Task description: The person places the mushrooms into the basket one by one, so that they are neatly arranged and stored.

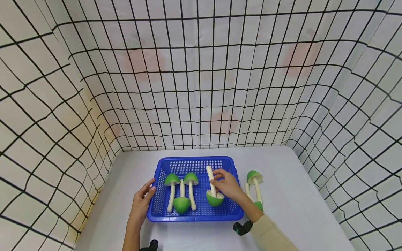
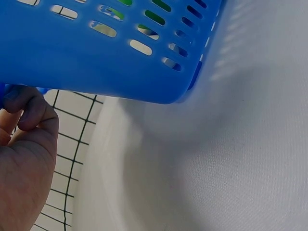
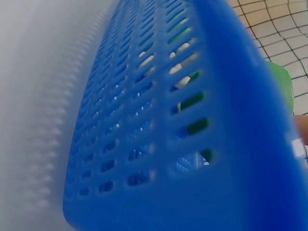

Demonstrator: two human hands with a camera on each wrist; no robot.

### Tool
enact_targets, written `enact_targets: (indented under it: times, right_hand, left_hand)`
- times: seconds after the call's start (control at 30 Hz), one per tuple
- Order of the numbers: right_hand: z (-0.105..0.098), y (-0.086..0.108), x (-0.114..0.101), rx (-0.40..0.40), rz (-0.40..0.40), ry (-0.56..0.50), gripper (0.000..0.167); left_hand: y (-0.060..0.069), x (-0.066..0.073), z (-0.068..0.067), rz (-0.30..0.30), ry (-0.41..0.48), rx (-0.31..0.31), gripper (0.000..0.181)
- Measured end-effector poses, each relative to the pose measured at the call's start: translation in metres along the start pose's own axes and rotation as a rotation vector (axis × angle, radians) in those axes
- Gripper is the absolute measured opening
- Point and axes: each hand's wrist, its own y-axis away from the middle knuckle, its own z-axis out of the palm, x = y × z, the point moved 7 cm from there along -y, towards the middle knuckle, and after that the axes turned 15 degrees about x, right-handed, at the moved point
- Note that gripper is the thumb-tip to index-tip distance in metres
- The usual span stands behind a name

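Note:
A blue plastic basket [image 1: 196,219] stands on the table, with three toy mushrooms, green-capped and white-stemmed, at its left side: a left one [image 1: 171,180], a middle one [image 1: 182,205] with its cap toward me, and a third [image 1: 191,178]. My right hand [image 1: 228,184] pinches the stem of another mushroom [image 1: 215,200] over the basket's right part, cap toward me. At the left rim, my left hand [image 1: 142,202] holds the basket; the left wrist view shows its curled fingers [image 2: 33,113] at the edge. In the right wrist view the basket wall [image 3: 144,110] hides most of that hand.
Right of the basket, two more mushrooms lie on the white table [image 1: 292,195]: one [image 1: 254,177] with its cap away from me, the other's cap [image 1: 259,205] partly behind the right forearm. Black wire mesh [image 1: 201,80] over white cloth encloses the back and sides.

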Motion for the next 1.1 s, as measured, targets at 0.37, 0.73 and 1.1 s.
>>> enact_targets:
  times: [0.37, 0.73, 1.1]
  right_hand:
    - [0.015, 0.002, 0.009, -0.049, 0.040, 0.010, 0.041]
    - [0.027, 0.005, 0.012, -0.079, 0.050, 0.053, 0.040]
    - [0.035, 0.011, 0.007, -0.113, 0.055, 0.078, 0.040]
  left_hand:
    - [-0.001, -0.001, 0.000, 0.002, -0.007, 0.010, 0.052]
    - [-0.001, -0.002, 0.000, -0.011, -0.003, 0.001, 0.051]
    - [-0.003, -0.003, 0.001, -0.017, -0.027, -0.004, 0.050]
